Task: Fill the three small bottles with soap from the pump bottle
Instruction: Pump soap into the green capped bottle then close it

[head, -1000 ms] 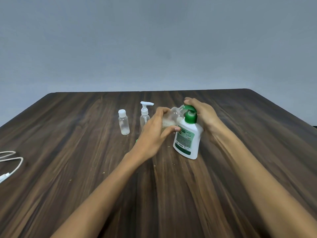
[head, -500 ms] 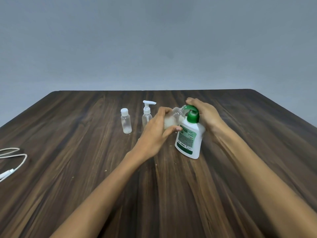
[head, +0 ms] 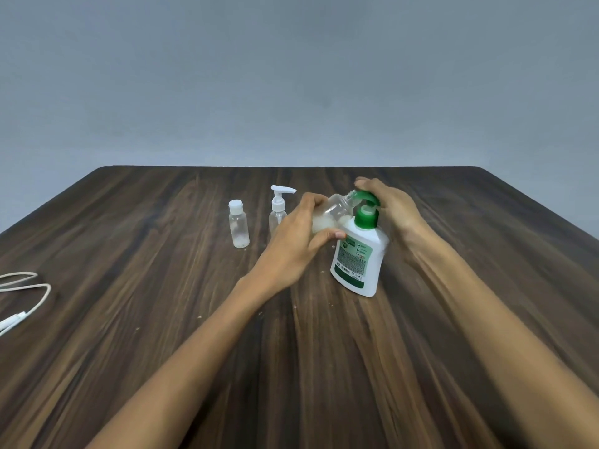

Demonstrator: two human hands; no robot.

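A white pump bottle (head: 358, 260) with a green pump head (head: 368, 210) stands mid-table on the dark wooden table (head: 162, 319). My right hand (head: 389, 207) lies over the pump head, fingers curved on top of it. My left hand (head: 291, 244) grips a clear small bottle (head: 334, 210), tilted with its open neck under the green nozzle; pale soap sits in its lower part. Further left stand a capped clear small bottle (head: 239, 227) and a clear small bottle with a white pump top (head: 278, 207), partly hidden behind my left hand.
A white cable (head: 29, 299) lies at the table's left edge. Small pale specks dot the wood near the pump bottle. A plain grey wall rises behind the far table edge.
Both hands and the bottles keep the same hold and pose. The pump head has risen slightly under my right hand.
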